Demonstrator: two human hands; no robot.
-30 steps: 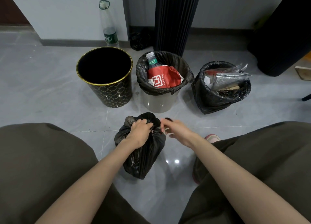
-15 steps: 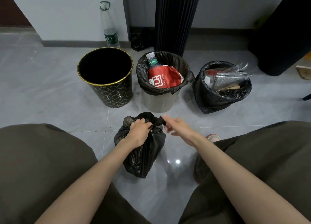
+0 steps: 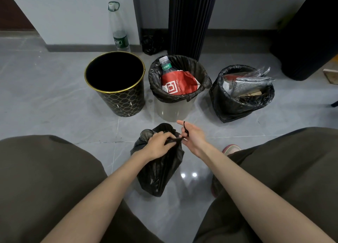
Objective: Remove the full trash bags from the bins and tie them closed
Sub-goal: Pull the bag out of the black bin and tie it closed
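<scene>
Black plastic bunches under the left hand (image 3: 157, 145), whose curled fingers grip the neck of the trash bag (image 3: 159, 173), hiding its gathered mouth. It stands on the floor (image 3: 54, 100), long axis roughly upright, neck upward. The right hand (image 3: 193, 136) pinches its twisted strand, which is looped round the extended forefinger.

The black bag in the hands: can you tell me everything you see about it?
The black bag is thin, shiny, crinkled plastic, bulging with something hidden inside. Its bottom seems to rest on the grey floor. Its top is bunched into a narrow neck. The left hand grips that neck, and the right hand pulls a twisted strand of it sideways, looped round the index finger. It does not look knotted yet.
</scene>
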